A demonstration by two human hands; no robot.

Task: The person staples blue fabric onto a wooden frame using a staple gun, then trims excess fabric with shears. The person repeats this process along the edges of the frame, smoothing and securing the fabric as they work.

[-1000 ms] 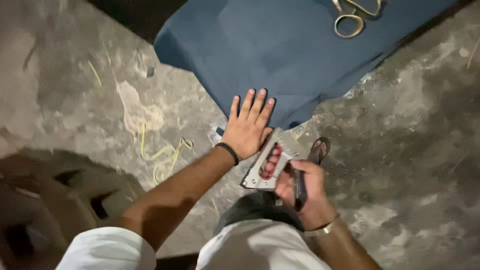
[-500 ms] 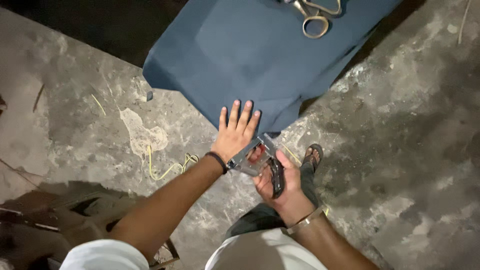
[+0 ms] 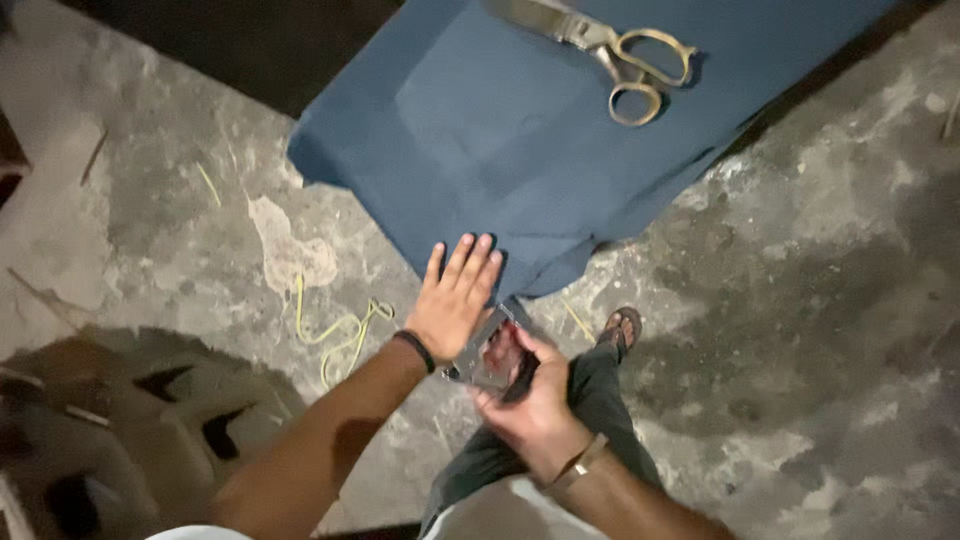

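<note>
- The small flat card (image 3: 488, 352) sits just below the middle of the view, a grey rectangular piece with reddish marks across its face (too blurred to tell what the marks are).
- Its long axis runs from about 7 o'clock to 1 o'clock, the upper end pointing toward the corner of the blue cloth (image 3: 520, 150).
- The right hand (image 3: 535, 405) grips the card from 5 o'clock, fingers curled round its lower edge, together with a thin dark stick-like thing (image 3: 522, 375) that I cannot identify.
- The left hand (image 3: 455, 300) lies open and flat, fingers together and pointing to 1 o'clock, fingertips on the cloth's near edge; its heel is just beside the card's left side, and a dark band circles the wrist.
- The cloth spreads from the hand toward 12 and 1 o'clock over the rough concrete floor (image 3: 820, 300).
- A pair of brass-handled scissors (image 3: 610, 55) lies on the cloth at 12 o'clock, well apart from both hands, handles toward 3 o'clock.
- A yellow strand (image 3: 340, 330) curls on the floor at 9 o'clock of the left hand.
- A sandalled foot (image 3: 620, 328) shows at 3 o'clock of the card.
</note>
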